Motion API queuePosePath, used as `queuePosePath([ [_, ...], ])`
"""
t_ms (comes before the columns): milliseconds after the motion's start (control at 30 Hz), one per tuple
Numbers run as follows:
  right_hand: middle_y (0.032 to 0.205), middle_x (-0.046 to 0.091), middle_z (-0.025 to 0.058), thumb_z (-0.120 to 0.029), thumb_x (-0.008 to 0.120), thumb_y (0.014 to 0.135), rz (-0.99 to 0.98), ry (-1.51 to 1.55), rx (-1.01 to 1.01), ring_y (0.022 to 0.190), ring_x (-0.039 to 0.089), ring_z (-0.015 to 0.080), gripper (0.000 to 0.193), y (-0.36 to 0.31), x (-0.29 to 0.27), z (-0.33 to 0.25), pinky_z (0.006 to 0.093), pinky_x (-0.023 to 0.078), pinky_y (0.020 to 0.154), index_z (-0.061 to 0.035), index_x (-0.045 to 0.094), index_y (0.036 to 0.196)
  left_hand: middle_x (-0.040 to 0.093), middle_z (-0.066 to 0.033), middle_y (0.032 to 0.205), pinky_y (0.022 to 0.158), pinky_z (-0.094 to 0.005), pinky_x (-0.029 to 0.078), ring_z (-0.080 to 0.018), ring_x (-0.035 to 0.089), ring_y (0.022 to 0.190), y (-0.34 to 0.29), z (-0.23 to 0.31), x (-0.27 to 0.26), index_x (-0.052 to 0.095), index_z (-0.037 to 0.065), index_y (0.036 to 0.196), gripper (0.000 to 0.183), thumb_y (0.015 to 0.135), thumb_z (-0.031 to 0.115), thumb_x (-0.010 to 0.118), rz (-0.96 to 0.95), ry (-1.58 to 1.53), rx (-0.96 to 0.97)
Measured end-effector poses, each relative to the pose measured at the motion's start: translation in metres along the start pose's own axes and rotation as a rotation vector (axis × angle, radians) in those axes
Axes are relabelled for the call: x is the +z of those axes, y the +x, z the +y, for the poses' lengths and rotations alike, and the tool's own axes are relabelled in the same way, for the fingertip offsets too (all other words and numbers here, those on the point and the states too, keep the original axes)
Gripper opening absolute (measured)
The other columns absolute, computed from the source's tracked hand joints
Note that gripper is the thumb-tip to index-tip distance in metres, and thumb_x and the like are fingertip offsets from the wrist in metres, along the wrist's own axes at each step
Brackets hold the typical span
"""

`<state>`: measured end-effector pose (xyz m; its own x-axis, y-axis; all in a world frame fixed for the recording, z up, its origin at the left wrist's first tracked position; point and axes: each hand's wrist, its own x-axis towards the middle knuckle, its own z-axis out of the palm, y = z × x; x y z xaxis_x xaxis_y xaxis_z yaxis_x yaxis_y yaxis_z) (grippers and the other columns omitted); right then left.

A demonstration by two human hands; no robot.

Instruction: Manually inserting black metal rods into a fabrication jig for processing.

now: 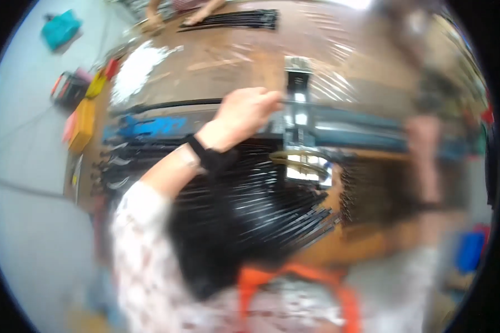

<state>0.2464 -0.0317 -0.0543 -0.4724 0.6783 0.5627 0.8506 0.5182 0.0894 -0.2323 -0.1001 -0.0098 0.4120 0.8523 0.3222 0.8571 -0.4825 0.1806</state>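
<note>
My left hand [247, 114] is closed around a long, thin black rod [178, 104] at the middle of the table. The rod reaches out to the left, and its right end comes up to a narrow metal fixture [299, 114] beside my fingers. Below my left forearm lies a large pile of similar black rods [272, 208], shiny and roughly parallel. A curved, yellowish tube or band [300, 159] crosses the fixture's near end. On the right, motion smears my right hand [428, 91] and forearm, so its fingers cannot be made out.
Clear wrap covers much of the brown table [222, 55]. A grey-blue bar [361, 127] runs rightward from the fixture. At the far side, another person's hand [197, 18] touches a bundle of black rods [250, 19]. A yellow box [82, 125] stands along the left edge.
</note>
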Motion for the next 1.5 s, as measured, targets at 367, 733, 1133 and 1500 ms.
queuePosePath([
  [367,0.088,0.056,0.0156,-0.004,0.061,0.089,0.038,0.174,0.106,0.091,0.054,0.0346,0.006,-0.019,0.025,0.006,0.0415,0.042,0.082,-0.0005,0.06,0.094,0.064,-0.021,0.086,0.078,-0.0504,0.049,-0.0423,0.061,0.086,0.001,-0.005,0.028,0.066,0.002,0.091,0.029,0.097,0.028,0.054,-0.1,-0.26,-0.13],
  [733,0.099,0.062,0.0152,0.0,0.06,0.089,-0.065,0.206,0.154,0.101,0.057,0.0338,0.012,-0.023,0.016,0.01,0.0406,0.045,0.087,-0.0008,0.063,0.1,0.068,-0.0224,0.085,0.068,-0.0524,0.049,-0.0441,0.064,0.078,0.0,-0.009,0.021,0.058,0.003,0.094,0.021,0.098,0.023,0.052,-0.189,-0.19,-0.117],
  [1133,0.077,0.063,0.0057,-0.009,0.075,0.079,0.026,0.431,-0.137,0.08,0.058,0.0264,0.019,-0.024,-0.028,-0.136,0.039,0.042,0.071,-0.0065,0.069,0.097,0.066,-0.0225,0.079,0.068,-0.0558,0.049,-0.0453,0.064,0.08,0.002,0.0,0.017,0.058,0.007,0.093,0.023,0.098,0.029,0.052,-0.169,-0.036,-0.178],
  [1500,0.088,0.061,0.0151,-0.003,0.068,0.085,-0.116,0.894,-0.021,0.083,0.059,0.0335,0.024,-0.014,0.017,-0.176,0.0392,0.048,0.069,-0.0004,0.062,0.108,0.064,-0.0202,0.079,0.065,-0.0542,0.047,-0.0442,0.062,0.078,-0.011,-0.014,0.03,0.056,0.007,0.09,0.02,0.099,0.024,0.051,-0.103,0.016,-0.136],
])
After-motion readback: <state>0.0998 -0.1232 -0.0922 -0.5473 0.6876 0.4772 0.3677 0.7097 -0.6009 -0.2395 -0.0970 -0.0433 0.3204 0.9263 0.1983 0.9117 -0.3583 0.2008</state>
